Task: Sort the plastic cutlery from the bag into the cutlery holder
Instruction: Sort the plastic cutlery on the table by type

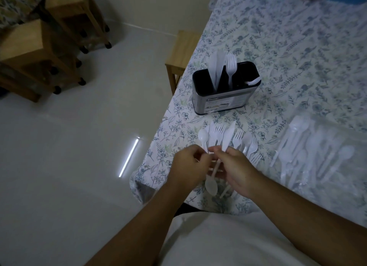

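A black-rimmed metal cutlery holder (222, 99) stands on the floral tablecloth, with white knives (216, 67) in its left slot, forks (230, 66) in the middle and a spoon (254, 81) at the right. In front of it my right hand (237, 170) grips a fanned bunch of white plastic cutlery (220, 133). My left hand (188, 162) pinches the handle of one piece in that bunch. A spoon (211, 186) hangs bowl-down between my hands. The clear plastic bag (325, 156) with more cutlery inside lies at the right.
The table (297, 47) with the floral cloth has its left edge running past the holder, and a corner hangs near my left hand. A wooden stool (181, 53) stands at that edge. Wooden furniture on castors (49, 47) sits on the white floor at far left.
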`<action>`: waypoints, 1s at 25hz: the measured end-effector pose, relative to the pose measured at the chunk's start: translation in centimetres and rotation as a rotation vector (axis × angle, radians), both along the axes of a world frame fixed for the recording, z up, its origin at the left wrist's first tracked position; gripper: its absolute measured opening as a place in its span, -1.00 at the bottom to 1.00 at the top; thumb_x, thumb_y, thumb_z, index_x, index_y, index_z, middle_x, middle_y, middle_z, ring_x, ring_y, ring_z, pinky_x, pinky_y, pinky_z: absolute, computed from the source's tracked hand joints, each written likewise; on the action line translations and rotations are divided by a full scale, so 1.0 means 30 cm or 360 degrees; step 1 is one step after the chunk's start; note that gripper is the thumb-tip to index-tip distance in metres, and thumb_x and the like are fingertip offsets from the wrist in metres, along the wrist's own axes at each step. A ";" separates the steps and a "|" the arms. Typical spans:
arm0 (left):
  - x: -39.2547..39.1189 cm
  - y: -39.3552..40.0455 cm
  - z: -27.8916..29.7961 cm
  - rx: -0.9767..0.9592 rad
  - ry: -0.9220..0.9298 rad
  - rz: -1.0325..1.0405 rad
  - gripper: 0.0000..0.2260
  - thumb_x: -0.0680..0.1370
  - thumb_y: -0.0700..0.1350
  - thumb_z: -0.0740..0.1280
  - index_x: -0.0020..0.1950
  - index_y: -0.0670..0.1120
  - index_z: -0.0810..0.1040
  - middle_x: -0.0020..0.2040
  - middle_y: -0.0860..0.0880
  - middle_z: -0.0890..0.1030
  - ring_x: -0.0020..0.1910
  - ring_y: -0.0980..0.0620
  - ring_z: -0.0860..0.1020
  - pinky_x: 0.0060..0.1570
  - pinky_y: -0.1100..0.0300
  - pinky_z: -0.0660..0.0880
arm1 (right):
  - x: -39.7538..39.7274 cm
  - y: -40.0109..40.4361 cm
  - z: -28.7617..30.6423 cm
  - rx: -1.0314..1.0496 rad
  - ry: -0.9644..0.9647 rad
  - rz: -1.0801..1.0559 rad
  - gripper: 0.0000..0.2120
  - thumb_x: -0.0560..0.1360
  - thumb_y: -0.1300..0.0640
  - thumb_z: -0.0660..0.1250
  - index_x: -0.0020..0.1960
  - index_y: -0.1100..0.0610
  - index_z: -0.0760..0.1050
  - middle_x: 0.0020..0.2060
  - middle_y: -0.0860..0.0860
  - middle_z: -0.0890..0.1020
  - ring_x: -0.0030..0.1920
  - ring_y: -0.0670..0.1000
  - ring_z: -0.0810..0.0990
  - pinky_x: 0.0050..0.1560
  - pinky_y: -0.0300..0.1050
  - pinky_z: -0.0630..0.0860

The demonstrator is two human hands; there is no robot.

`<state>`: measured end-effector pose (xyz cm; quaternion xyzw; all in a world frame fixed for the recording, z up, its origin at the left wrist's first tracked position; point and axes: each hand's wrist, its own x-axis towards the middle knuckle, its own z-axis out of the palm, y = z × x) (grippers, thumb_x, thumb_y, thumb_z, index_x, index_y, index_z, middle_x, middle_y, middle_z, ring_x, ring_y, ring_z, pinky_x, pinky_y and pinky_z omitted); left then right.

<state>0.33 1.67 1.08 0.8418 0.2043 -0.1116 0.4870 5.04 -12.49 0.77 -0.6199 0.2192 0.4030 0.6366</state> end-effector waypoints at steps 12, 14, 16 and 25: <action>0.084 0.108 -0.138 0.0378 0.0335 0.0091 -0.78 0.52 -0.13 0.38 -0.31 -0.16 0.52 -0.43 -0.02 0.51 -0.49 0.05 0.45 -0.43 0.22 0.47 | -0.045 -0.103 -0.030 -0.0230 -0.0024 0.0047 -0.80 0.64 0.06 0.28 0.11 0.12 0.65 -0.24 0.07 0.58 -0.33 0.02 0.49 -0.33 -0.10 0.50; 0.084 0.130 -0.131 0.0517 0.0199 0.0102 -0.86 0.54 -0.05 0.40 -0.07 -0.12 0.56 -0.23 0.00 0.57 -0.31 0.07 0.54 -0.33 0.21 0.53 | -0.042 -0.107 -0.036 -0.0212 -0.0011 0.0027 -0.81 0.63 0.08 0.30 0.11 0.12 0.65 -0.24 0.07 0.58 -0.33 0.02 0.48 -0.33 -0.09 0.49; 0.082 0.112 -0.119 0.0624 0.0015 0.0111 -0.81 0.55 -0.01 0.39 0.09 -0.06 0.51 -0.06 0.02 0.51 -0.16 0.05 0.55 -0.21 0.16 0.55 | -0.036 -0.107 -0.032 -0.0168 0.0018 -0.0024 -0.81 0.62 0.09 0.31 0.10 0.14 0.65 -0.24 0.08 0.58 -0.32 0.03 0.49 -0.33 -0.09 0.50; 0.081 -0.017 -0.138 0.0517 0.0371 -0.0024 -0.72 0.57 -0.05 0.36 -0.30 -0.16 0.58 -0.48 -0.01 0.50 -0.53 0.04 0.47 -0.47 0.25 0.43 | -0.027 -0.104 -0.038 -0.0030 0.0059 -0.0133 -0.82 0.61 0.12 0.32 0.11 0.20 0.61 -0.19 0.13 0.59 -0.28 0.07 0.55 -0.22 0.01 0.52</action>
